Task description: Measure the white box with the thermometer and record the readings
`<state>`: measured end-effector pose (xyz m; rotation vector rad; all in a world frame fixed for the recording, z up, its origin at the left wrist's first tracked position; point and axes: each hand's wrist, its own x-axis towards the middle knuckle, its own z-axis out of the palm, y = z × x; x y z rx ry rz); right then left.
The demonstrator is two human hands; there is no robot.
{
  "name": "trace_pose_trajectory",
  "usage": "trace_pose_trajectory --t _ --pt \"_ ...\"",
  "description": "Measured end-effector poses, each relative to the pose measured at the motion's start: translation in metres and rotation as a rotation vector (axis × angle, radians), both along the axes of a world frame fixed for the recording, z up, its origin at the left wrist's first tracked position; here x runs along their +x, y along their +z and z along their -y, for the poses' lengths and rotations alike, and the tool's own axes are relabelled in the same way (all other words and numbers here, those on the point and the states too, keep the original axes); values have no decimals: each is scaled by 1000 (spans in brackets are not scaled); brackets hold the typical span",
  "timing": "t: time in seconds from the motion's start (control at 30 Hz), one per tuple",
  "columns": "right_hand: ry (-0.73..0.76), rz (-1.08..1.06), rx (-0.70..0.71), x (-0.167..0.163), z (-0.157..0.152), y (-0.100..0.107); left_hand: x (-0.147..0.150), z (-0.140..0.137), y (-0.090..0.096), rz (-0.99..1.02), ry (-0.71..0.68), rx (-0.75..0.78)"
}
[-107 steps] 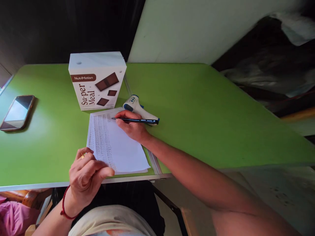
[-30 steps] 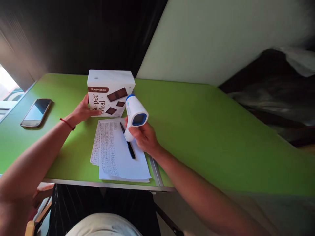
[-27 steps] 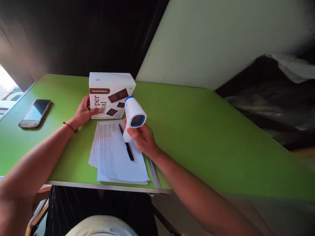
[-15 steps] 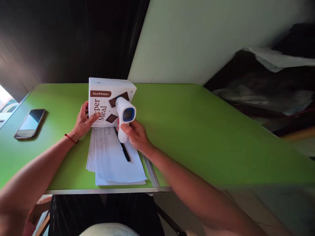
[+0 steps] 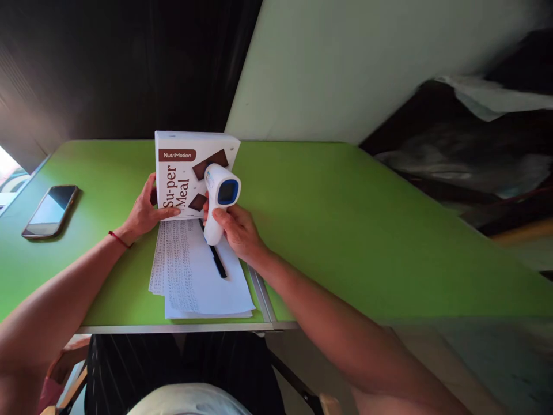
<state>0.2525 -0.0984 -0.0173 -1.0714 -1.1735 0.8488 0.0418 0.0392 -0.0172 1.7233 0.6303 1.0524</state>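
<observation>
My left hand (image 5: 149, 208) grips the left edge of a white box (image 5: 177, 178) printed "NutriMotion Su-per Meal", its thumb across the lower front. The box stands upright, its front facing me. In my right hand (image 5: 238, 230) is a white infrared thermometer (image 5: 216, 213) with a blue-framed screen, fingers wrapped round its handle. Its head is in front of the box, covering part of the printed pictures. Below lie sheets of paper (image 5: 207, 294) with handwriting down the left side. A black pen (image 5: 219, 262) rests on the sheets, its upper part hidden behind the thermometer.
A phone (image 5: 50, 212) lies at the left on the green table (image 5: 345, 242). A metal seam (image 5: 261, 291) runs beside the papers. A dark panel (image 5: 129, 69) and a pale wall (image 5: 311, 69) rise behind the table. Plastic-covered things (image 5: 466, 150) are heaped beyond its right edge.
The box is tilted more upright, and more of its lettering shows now. My left thumb sits lower on the box front. The thermometer has shifted slightly against the box, still in my right hand.
</observation>
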Motion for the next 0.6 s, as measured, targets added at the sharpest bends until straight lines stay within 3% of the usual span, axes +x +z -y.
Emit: trace_pose_trajectory --t 0.6 --pt "-2 79 20 1 7 6 -4 0 5 -7 -118 -4"
